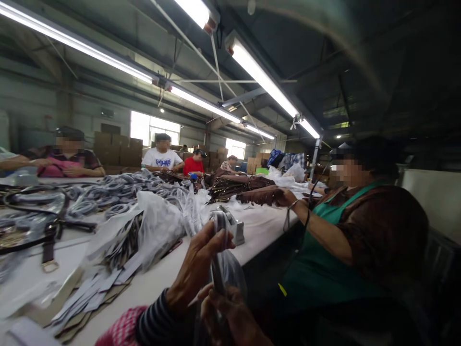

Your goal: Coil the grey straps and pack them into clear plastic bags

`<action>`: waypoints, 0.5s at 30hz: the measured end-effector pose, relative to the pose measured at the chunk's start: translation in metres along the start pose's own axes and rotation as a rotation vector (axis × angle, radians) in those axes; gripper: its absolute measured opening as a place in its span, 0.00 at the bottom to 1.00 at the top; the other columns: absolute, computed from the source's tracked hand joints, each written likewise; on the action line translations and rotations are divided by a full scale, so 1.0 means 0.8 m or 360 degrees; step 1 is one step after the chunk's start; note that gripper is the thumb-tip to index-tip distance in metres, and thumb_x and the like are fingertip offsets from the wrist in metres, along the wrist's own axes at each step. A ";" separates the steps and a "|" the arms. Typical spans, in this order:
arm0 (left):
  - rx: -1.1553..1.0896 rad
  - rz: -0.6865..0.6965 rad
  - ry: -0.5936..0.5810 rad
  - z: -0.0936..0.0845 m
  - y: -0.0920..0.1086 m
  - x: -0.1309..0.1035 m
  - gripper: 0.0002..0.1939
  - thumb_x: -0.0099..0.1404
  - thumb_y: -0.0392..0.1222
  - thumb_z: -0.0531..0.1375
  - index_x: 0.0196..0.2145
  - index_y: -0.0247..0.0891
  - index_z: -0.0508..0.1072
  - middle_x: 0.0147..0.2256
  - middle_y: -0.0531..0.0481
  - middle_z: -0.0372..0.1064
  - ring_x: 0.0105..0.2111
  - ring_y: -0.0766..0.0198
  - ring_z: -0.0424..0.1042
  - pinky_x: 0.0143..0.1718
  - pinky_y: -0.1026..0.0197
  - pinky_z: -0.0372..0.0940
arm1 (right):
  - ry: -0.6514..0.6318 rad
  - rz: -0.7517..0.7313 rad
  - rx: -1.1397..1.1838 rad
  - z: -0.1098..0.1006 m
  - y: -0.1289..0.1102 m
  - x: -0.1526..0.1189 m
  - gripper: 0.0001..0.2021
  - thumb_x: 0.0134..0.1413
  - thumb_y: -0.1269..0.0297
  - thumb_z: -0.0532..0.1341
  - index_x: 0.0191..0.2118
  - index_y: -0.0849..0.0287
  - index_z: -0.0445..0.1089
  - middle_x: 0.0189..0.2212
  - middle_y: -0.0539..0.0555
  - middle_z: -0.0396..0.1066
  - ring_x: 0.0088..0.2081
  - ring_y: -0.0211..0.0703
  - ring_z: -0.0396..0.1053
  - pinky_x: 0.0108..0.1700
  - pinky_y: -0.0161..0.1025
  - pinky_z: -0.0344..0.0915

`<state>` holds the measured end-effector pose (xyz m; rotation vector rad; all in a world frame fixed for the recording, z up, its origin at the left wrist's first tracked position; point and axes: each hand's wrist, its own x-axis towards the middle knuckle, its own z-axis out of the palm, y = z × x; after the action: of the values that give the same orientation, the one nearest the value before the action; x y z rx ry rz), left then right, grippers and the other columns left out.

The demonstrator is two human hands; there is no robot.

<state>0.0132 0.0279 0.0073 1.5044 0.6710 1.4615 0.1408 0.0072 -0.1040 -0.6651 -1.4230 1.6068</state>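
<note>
While the left hand pinches its upper loop between thumb and fingers, the dark grey, flat, glossy coiled strap stands roughly upright in front of the wearer, near the table edge. The right hand, blurred, is closed on its lower part. Clear, wrinkled plastic film bulges beside the strap; cannot tell whether it encloses it fully. Just beyond the left fingertips sits a grey metallic block-like object.

Writing: blue lettering crosses the white T-shirt of a person at the far side; too small to read reliably.

Surface: white table. On it, a broad heap of grey coils in clear plastic, a dark belt with a pale metal buckle at left, and overlapping white and brown flat strips next to a crumpled translucent bag. At right, a co-worker in a green apron handles dark brown material.

Room: large, dim hall; long fluorescent tubes overhead, bright windows and stacked brown cardboard boxes along the back.
</note>
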 end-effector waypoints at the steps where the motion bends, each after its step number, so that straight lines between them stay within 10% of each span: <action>1: 0.0248 0.0084 -0.0059 -0.003 0.001 -0.002 0.13 0.72 0.51 0.59 0.40 0.37 0.72 0.36 0.48 0.76 0.38 0.56 0.75 0.44 0.55 0.65 | -0.0003 0.0065 0.0131 0.000 0.000 0.000 0.25 0.57 0.41 0.65 0.43 0.61 0.69 0.22 0.47 0.68 0.15 0.29 0.57 0.15 0.29 0.54; 15: 0.1691 0.0700 -0.0954 -0.091 -0.012 -0.019 0.10 0.76 0.46 0.53 0.38 0.40 0.69 0.33 0.47 0.70 0.30 0.58 0.63 0.34 0.56 0.51 | -0.0296 0.0534 0.0058 -0.031 -0.063 0.003 0.23 0.61 0.43 0.63 0.39 0.63 0.68 0.20 0.47 0.69 0.13 0.30 0.62 0.14 0.26 0.57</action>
<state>-0.0579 0.0355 -0.0165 2.8969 0.8043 0.8093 0.1732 0.0206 -0.0597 -0.7808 -1.4674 1.9948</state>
